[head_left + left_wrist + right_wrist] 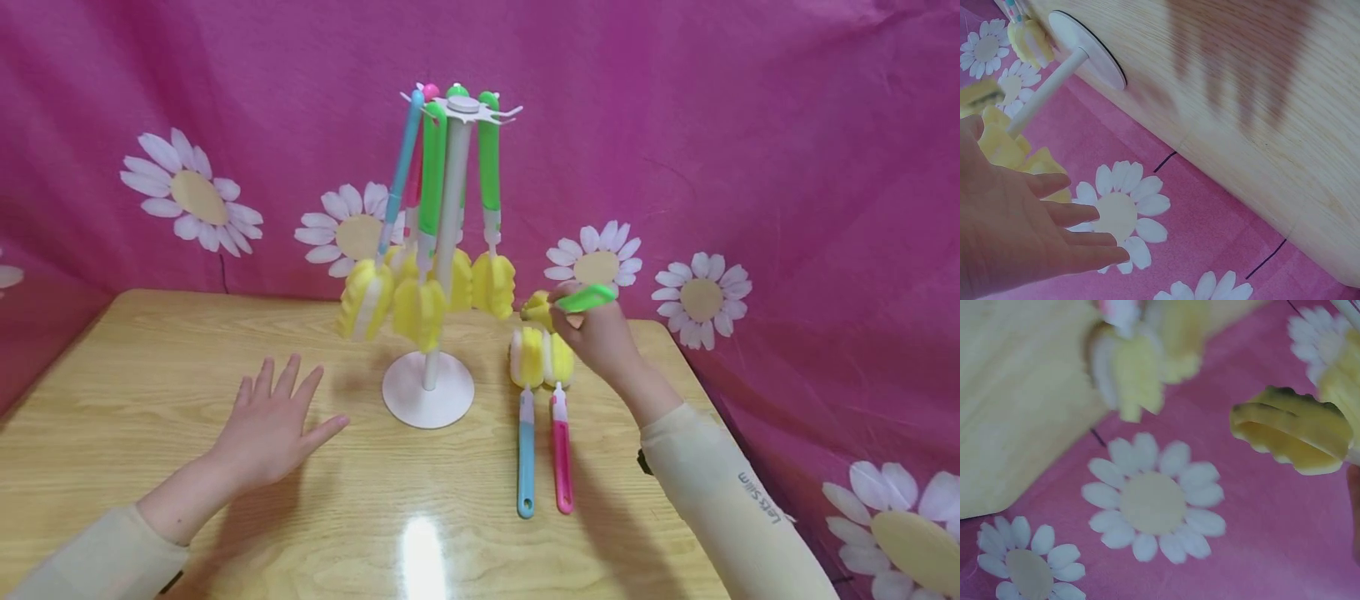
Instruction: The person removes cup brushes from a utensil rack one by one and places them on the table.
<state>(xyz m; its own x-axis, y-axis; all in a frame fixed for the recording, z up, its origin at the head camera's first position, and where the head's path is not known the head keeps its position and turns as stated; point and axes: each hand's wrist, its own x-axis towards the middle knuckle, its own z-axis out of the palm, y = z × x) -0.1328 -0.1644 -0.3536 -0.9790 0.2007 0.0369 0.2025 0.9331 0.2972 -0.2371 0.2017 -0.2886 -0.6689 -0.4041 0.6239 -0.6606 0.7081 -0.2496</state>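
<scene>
My right hand [606, 340] grips a green-handled sponge brush [588, 298] above the right side of the table, its yellow sponge head pointing left. In the right wrist view that sponge [1291, 430] fills the right edge, while only a sliver of the hand shows. My left hand [266, 435] hovers palm down over the table with fingers spread, holding nothing. Between the hands stands a white rack [453, 196] with a round base. From its hooks hang several sponge brushes, among them a blue one [405, 162] and a green one [490, 171]; others behind are partly hidden.
On the wooden table [352, 517], a blue-handled brush [527, 458] and a pink-handled brush [562, 462] lie side by side below my right hand, sponges toward the back. A magenta cloth [637, 125] with daisies hangs behind the table.
</scene>
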